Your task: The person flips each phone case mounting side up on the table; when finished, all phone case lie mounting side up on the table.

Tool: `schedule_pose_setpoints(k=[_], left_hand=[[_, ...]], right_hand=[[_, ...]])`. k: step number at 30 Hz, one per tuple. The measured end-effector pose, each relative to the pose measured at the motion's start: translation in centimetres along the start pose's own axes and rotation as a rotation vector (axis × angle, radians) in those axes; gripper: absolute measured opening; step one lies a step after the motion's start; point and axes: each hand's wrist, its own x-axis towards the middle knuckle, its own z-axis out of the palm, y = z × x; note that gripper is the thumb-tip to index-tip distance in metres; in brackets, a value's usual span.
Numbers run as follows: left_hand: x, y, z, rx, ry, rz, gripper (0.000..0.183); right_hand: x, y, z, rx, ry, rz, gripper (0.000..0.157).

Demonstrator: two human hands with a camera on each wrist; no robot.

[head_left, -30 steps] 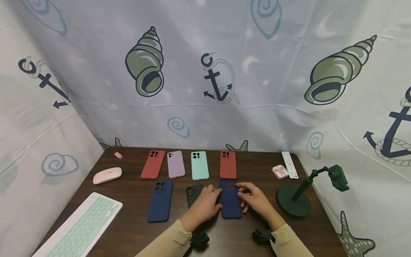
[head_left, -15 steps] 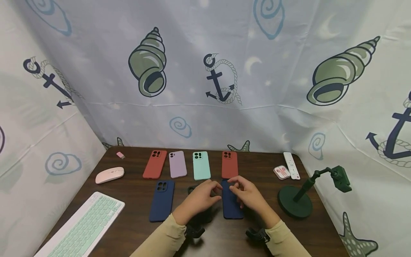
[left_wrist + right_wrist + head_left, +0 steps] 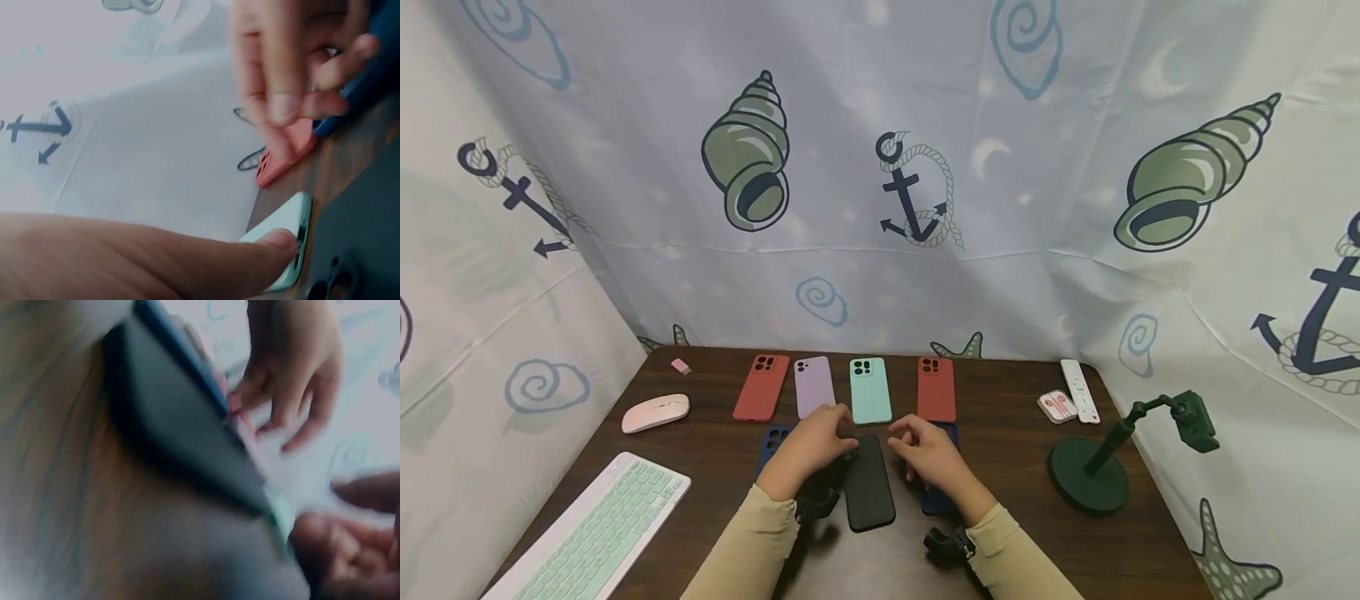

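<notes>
- Because it lies flat on the counter (image 3: 1000, 396) between my 2 hands, the black case (image 3: 870, 487) seems placed for reaching from either side.
- My left hand (image 3: 808, 443) is loosely bent by its upper left, my right hand (image 3: 934, 457) likewise by its upper right; both look released, grasping nothing, though I can't tell whether a fingertip brushes the edge.
- On either side are the left blue case (image 3: 771, 446) and the right blue case (image 3: 938, 503), perhaps set as 1 row with it; much of each is hidden behind me.
- Beyond lie 4 more: the left red case (image 3: 762, 388), lilac case (image 3: 815, 385), mint case (image 3: 869, 392) and right red case (image 3: 937, 393), camera ends away from me, probably to match.
- Blur smears the right wrist view; the left wrist view cuts the black case off near its camera holes (image 3: 334, 277).
</notes>
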Motion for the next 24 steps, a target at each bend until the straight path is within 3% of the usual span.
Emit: schedule_pose_setpoints(k=[7,13,24], left_hand=[[-0.2,-0.6,0.3,-0.162,-0.134,-0.098,0.04],[-0.4,-0.3,0.7,-0.186,-0.156,-0.125,0.041],[-0.2,-0.1,0.6,-0.208,-0.194,-0.1,0.045]], right_hand=[[0.4,2.2,0.2,0.191,-0.099,0.038,0.036],[0.5,2.2,0.2,0.145,-0.134,0.026,0.039],[0.4,2.6,0.0,0.122,-0.159,0.012,0.038]])
